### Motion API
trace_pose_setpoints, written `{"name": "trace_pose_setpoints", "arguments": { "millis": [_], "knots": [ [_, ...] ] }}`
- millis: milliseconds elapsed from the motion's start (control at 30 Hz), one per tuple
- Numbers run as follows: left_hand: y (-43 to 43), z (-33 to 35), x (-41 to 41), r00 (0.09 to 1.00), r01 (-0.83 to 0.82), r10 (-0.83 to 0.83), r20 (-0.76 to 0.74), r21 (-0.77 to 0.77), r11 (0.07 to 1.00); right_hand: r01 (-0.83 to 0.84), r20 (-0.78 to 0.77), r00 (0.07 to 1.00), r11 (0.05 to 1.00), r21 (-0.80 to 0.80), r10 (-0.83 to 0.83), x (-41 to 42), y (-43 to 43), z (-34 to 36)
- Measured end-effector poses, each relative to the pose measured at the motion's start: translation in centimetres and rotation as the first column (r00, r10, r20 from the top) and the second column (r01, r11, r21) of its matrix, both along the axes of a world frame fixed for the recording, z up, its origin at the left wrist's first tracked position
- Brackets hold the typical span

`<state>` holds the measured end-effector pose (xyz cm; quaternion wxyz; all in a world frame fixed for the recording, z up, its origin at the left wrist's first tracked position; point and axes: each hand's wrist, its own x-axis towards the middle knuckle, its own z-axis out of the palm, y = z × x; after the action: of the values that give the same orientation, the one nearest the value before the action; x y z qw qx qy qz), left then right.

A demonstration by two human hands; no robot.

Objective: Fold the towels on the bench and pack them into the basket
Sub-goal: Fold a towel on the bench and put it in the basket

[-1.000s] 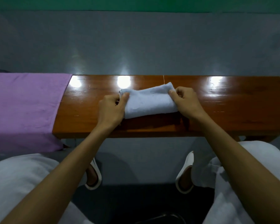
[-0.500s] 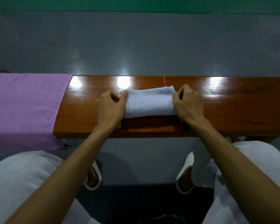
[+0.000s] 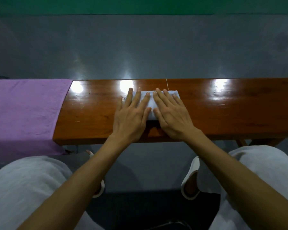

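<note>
Head view: a folded white towel (image 3: 150, 103) is pressed flat near the middle of the glossy wooden bench (image 3: 231, 112) under the left hand (image 3: 131, 117) and right hand (image 3: 172, 117), fingers (image 3: 136, 98) straight and slightly spread, gripping nothing. A purple cloth (image 3: 23, 110) is draped over the bench's left end. No basket is seen. Once the palms are lifted, the fold could spring open or slide on the polished wood.
</note>
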<state>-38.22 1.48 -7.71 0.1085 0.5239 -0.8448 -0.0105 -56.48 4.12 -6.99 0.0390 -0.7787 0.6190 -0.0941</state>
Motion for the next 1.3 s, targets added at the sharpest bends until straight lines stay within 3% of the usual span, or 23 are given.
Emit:
{"name": "trace_pose_setpoints", "arguments": {
  "millis": [333, 567, 767, 900, 1033, 1133, 1300],
  "knots": [
    [-2.1, -0.2, -0.3, 0.998, -0.029, 0.032, -0.046, 0.064, 0.997, 0.087, -0.031, 0.996, 0.996, 0.034, -0.086, -0.2, -1.3, 0.2],
    [-2.8, -0.7, 0.2, 0.988, -0.094, 0.108, -0.113, 0.121, 0.988, 0.236, 0.096, 0.964, 0.966, 0.104, -0.246, -3.6, -2.1, -0.6],
    [-2.5, -0.5, 1.0, 0.968, -0.166, 0.201, -0.149, 0.216, 0.962, 0.252, 0.092, 0.960, 0.959, 0.132, -0.265, -4.1, -1.9, -0.7],
    [-1.4, 0.4, 1.7, 0.931, -0.133, 0.188, -0.312, 0.189, 0.973, 0.232, 0.124, 0.962, 0.968, 0.096, -0.243, -4.3, -1.4, -0.2],
    [-0.7, -0.2, 2.3, 0.838, -0.170, 0.272, -0.473, 0.248, 0.954, 0.233, 0.347, 0.918, 0.969, -0.080, -0.192, -4.5, -0.5, 0.1],
    [-0.3, 0.0, 1.6, 0.856, -0.166, 0.274, -0.439, 0.269, 0.949, 0.260, 0.418, 0.886, 0.961, -0.091, -0.200, -4.2, 0.2, 0.6],
    [-0.3, 0.1, 0.8, 0.946, -0.125, 0.177, -0.271, 0.198, 0.972, 0.254, 0.281, 0.930, 0.967, -0.022, -0.238, -4.3, 0.0, 1.0]
  ]
}}
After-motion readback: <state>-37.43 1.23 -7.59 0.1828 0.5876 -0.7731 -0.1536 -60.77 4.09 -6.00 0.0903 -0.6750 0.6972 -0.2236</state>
